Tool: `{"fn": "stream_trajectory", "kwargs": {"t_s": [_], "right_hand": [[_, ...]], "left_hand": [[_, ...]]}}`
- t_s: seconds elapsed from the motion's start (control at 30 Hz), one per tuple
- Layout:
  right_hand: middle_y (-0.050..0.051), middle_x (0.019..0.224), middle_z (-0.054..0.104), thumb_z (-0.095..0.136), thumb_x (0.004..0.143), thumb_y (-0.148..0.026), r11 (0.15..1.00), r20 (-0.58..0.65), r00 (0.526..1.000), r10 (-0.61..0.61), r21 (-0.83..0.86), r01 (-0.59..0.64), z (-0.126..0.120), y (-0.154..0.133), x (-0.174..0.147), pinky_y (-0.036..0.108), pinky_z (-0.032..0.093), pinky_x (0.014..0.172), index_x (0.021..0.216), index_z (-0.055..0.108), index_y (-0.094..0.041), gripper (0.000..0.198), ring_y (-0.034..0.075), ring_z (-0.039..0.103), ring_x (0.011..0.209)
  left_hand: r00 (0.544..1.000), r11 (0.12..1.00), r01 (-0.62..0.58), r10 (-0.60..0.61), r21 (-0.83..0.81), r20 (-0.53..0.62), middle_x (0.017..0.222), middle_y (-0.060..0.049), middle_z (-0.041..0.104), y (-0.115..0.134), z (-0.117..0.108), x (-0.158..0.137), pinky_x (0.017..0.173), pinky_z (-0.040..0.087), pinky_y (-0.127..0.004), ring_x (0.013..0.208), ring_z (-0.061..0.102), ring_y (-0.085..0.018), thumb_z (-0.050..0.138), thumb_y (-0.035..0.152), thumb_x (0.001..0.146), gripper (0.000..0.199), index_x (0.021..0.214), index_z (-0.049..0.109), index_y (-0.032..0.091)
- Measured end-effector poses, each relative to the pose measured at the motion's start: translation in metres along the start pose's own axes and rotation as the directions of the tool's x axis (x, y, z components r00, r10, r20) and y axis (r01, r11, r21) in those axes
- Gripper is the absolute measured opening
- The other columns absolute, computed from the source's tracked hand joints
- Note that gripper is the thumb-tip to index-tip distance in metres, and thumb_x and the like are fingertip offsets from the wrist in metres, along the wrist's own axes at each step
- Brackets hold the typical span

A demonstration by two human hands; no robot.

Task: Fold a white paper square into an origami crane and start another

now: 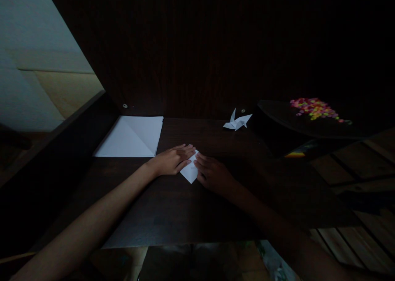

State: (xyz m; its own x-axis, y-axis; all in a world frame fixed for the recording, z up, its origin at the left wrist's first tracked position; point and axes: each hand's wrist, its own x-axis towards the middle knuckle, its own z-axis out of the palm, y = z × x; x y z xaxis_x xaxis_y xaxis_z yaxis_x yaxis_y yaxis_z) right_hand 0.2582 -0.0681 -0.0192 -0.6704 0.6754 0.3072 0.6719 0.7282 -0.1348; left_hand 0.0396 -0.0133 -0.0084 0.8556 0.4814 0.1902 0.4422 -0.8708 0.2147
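A small folded white paper [189,173], shaped like a diamond with its point toward me, lies on the dark wooden desk. My left hand [173,159] rests over its upper left side, fingers stretched out flat and thumb on the paper. From the other side, my right hand [214,172] has bent fingers closed on the paper's right edge. Fingers cover much of the paper's upper part, so its folds there are hidden. Behind and to the right stands a finished-looking white origami bird [237,122] with a raised pointed wing or neck.
A stack of white paper sheets [132,137] with a diagonal crease lies at the back left. At the right, a dark raised surface [277,112] bears a heap of small colourful pieces [316,109]. A tall dark panel [185,50] closes the desk's back; a low side board [52,137] borders its left.
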Motion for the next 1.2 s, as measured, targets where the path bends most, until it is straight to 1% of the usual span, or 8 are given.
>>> {"fn": "stream_trajectory", "kwargs": {"t_s": [0.17, 0.37, 0.63, 0.73, 0.87, 0.97, 1.07, 1.2], "right_hand": [[0.023, 0.130, 0.059, 0.056, 0.084, -0.018, 0.999, 0.019, 1.000, 0.016, -0.029, -0.015, -0.004, -0.002, -0.002, 0.045, 0.049, 0.100, 0.114, 0.066, -0.007, 0.034, 0.031, 0.055, 0.124], [0.020, 0.134, 0.058, 0.057, 0.083, -0.018, 0.999, -0.026, 1.000, 0.009, 0.036, -0.008, -0.004, 0.000, -0.004, 0.047, 0.048, 0.101, 0.116, 0.066, -0.010, 0.035, 0.030, 0.053, 0.126], [0.017, 0.130, 0.061, 0.055, 0.083, -0.016, 0.999, 0.028, 1.000, -0.002, 0.047, 0.001, -0.006, 0.001, -0.002, 0.048, 0.048, 0.102, 0.120, 0.064, -0.010, 0.039, 0.031, 0.051, 0.128], [0.016, 0.129, 0.062, 0.057, 0.081, -0.016, 0.997, 0.005, 0.999, -0.037, 0.068, 0.036, -0.005, 0.004, -0.004, 0.048, 0.048, 0.103, 0.119, 0.065, -0.010, 0.039, 0.030, 0.051, 0.128], [0.017, 0.128, 0.063, 0.056, 0.083, -0.017, 0.988, -0.040, 0.995, -0.091, 0.123, 0.095, -0.008, 0.008, -0.010, 0.045, 0.047, 0.105, 0.118, 0.066, -0.008, 0.037, 0.029, 0.051, 0.129], [0.016, 0.126, 0.064, 0.056, 0.085, -0.018, 0.982, -0.032, 0.999, -0.022, 0.188, 0.028, -0.015, 0.010, -0.012, 0.042, 0.050, 0.102, 0.119, 0.066, -0.010, 0.036, 0.026, 0.057, 0.123], [0.012, 0.117, 0.070, 0.060, 0.085, -0.021, 0.969, -0.039, 0.997, 0.070, 0.240, -0.059, -0.018, 0.012, -0.011, 0.039, 0.053, 0.096, 0.116, 0.067, -0.016, 0.032, 0.023, 0.066, 0.110], [0.013, 0.113, 0.071, 0.064, 0.082, -0.018, 0.973, -0.094, 0.994, 0.052, 0.227, -0.030, -0.018, 0.014, -0.007, 0.038, 0.054, 0.092, 0.107, 0.069, -0.015, 0.026, 0.023, 0.067, 0.106]], "left_hand": [[1.000, 1.000, -0.005, 0.005, -0.002, -0.005, 0.146, -0.014, 0.045, 0.001, -0.002, 0.000, 0.119, 0.027, -0.041, 0.141, 0.035, -0.021, 0.035, 0.029, 0.101, 0.045, 0.140, 0.044, 0.008], [1.000, 1.000, -0.013, 0.012, -0.006, -0.013, 0.146, -0.013, 0.046, 0.002, -0.003, 0.001, 0.118, 0.029, -0.041, 0.140, 0.036, -0.020, 0.033, 0.028, 0.101, 0.044, 0.141, 0.043, 0.010], [0.999, 0.999, -0.019, 0.018, -0.028, -0.034, 0.146, -0.011, 0.046, -0.001, 0.000, 0.001, 0.118, 0.030, -0.043, 0.140, 0.036, -0.020, 0.033, 0.029, 0.102, 0.043, 0.140, 0.046, 0.014], [0.999, 1.000, -0.016, 0.015, -0.019, -0.035, 0.146, -0.011, 0.046, -0.001, -0.002, 0.001, 0.117, 0.030, -0.042, 0.140, 0.036, -0.020, 0.034, 0.029, 0.102, 0.042, 0.140, 0.046, 0.015], [1.000, 0.999, 0.003, -0.003, 0.040, 0.002, 0.145, -0.014, 0.047, 0.002, -0.003, 0.003, 0.116, 0.031, -0.040, 0.139, 0.038, -0.022, 0.035, 0.028, 0.100, 0.043, 0.137, 0.049, 0.010], [1.000, 0.996, 0.018, -0.018, 0.089, -0.002, 0.141, -0.015, 0.052, 0.003, -0.001, 0.008, 0.114, 0.034, -0.039, 0.135, 0.045, -0.022, 0.033, 0.026, 0.101, 0.042, 0.132, 0.055, 0.009], [0.998, 0.992, 0.048, -0.042, 0.116, -0.053, 0.132, -0.012, 0.061, 0.002, 0.004, 0.013, 0.111, 0.038, -0.038, 0.127, 0.053, -0.021, 0.029, 0.028, 0.102, 0.042, 0.124, 0.061, 0.012], [0.996, 0.990, 0.060, -0.050, 0.127, -0.081, 0.129, -0.011, 0.063, 0.001, 0.008, 0.015, 0.110, 0.040, -0.037, 0.125, 0.055, -0.021, 0.036, 0.037, 0.101, 0.041, 0.121, 0.064, 0.014]]}}
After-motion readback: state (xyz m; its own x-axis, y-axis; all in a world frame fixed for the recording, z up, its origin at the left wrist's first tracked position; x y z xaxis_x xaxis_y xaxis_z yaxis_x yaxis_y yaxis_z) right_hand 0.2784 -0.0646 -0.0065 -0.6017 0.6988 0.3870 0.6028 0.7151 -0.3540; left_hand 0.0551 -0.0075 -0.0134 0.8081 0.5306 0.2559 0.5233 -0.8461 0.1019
